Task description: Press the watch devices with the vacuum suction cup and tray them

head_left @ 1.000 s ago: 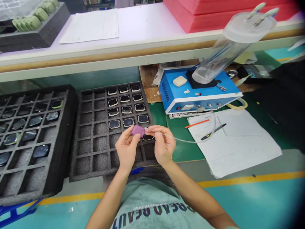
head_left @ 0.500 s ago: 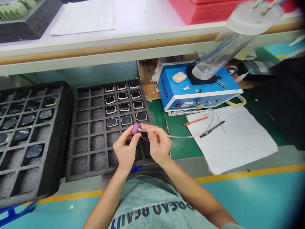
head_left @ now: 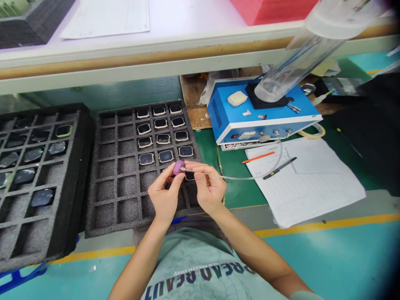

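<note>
My left hand (head_left: 164, 196) is closed, pinching a small rounded purple piece (head_left: 178, 168) between thumb and fingertips; it resembles a watch case, but its exact kind is unclear. From the right, my right hand (head_left: 210, 188) grips the end of a clear thin tube (head_left: 239, 178), whose pale tip touches or nearly touches the purple face. Both hands are over the lower right part of a grey foam tray (head_left: 108, 214). Several square smartwatch bodies (head_left: 165, 156) with dark screens sit in its pockets, some partly hidden behind my hands.
The tube runs to a blue box-shaped machine (head_left: 265, 121) bearing a clear cylinder (head_left: 290, 66) and a cream case (head_left: 236, 98). Papers (head_left: 318, 196) lie at right with a black pen (head_left: 279, 168) and an orange stick (head_left: 258, 157). Another foam tray (head_left: 67, 200) stands left, beneath a white shelf (head_left: 187, 25).
The view has shifted slightly. My hands keep the same grips on the purple piece and the tube, with the tip still at the purple face.
</note>
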`<state>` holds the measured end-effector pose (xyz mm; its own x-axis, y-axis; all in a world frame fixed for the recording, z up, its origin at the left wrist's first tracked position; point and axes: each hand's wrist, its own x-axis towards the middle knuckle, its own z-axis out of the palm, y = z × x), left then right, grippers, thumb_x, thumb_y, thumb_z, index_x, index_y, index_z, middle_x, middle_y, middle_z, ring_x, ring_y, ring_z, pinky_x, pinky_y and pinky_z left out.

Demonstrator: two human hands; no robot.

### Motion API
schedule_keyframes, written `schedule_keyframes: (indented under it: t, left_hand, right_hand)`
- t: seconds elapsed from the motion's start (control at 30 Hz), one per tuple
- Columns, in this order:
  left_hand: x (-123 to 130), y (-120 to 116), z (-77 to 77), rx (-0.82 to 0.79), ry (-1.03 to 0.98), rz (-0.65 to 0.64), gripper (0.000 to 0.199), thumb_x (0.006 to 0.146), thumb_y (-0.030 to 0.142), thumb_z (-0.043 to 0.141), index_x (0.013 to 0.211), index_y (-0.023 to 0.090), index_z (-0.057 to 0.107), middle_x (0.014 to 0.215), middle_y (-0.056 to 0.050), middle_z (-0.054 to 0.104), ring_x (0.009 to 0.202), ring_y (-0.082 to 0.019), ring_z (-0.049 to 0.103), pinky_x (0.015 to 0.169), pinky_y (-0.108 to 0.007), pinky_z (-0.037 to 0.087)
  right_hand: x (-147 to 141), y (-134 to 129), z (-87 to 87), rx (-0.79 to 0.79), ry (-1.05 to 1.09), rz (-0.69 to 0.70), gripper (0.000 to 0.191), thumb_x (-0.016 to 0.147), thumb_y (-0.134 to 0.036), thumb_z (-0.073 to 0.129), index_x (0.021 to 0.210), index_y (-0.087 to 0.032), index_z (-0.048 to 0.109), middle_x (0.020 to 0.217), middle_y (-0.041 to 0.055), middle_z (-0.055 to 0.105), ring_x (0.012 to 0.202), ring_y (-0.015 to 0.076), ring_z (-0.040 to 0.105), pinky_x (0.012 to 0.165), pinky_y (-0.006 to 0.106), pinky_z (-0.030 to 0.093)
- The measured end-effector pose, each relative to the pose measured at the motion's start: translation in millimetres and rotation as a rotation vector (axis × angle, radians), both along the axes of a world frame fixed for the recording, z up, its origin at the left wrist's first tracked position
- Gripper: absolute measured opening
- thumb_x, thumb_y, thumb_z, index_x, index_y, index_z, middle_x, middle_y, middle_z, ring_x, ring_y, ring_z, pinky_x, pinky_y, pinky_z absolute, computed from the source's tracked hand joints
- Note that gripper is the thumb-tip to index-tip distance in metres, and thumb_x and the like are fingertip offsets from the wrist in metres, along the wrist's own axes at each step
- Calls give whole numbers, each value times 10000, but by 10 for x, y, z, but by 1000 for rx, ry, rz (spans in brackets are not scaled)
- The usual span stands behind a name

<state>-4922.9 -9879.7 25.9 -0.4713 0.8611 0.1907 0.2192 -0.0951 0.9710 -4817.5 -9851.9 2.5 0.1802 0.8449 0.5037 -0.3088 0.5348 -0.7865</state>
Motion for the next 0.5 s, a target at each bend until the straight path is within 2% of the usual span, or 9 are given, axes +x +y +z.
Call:
schedule_keyframes:
  t: [0.5]
  left_hand:
    - [2,-4,-4,6,-3,-4,340,798,285,819,1133,240,783,1128,-54,772,985,-213,736,891,-318,592]
  right_hand:
    - [5,-1,-20,-17,-5,6,154,1013,-177,542,1036,-231,684,1061,69,751,1094,229,718,952,418,600]
